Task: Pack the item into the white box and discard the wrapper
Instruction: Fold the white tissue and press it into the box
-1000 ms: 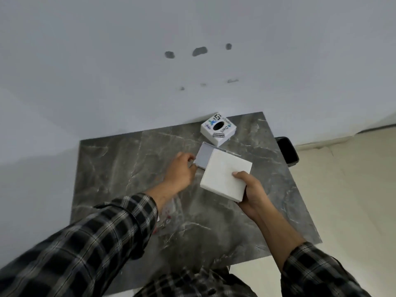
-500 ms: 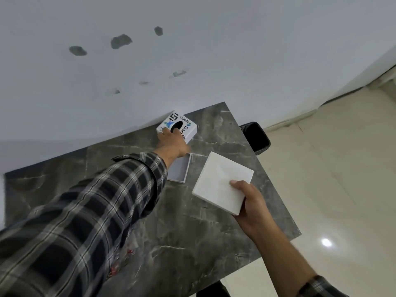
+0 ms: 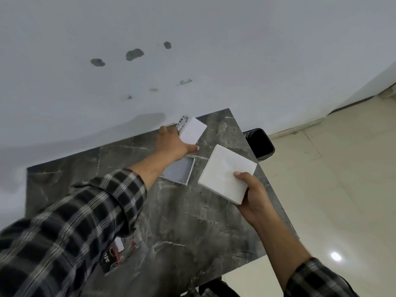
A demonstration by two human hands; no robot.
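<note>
Fingers (image 3: 169,133) clamping printed box (image 3: 191,130) — far table (image 3: 192,221) edge, wall-side

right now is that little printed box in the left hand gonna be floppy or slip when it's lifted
Probably stiff: the small printed box keeps flat faces and crisp edges while tilted in the left hand. Likely light, since one hand tips it up by one side. Its plain white face looks smooth, so it might slip in so partial a grip.
</note>
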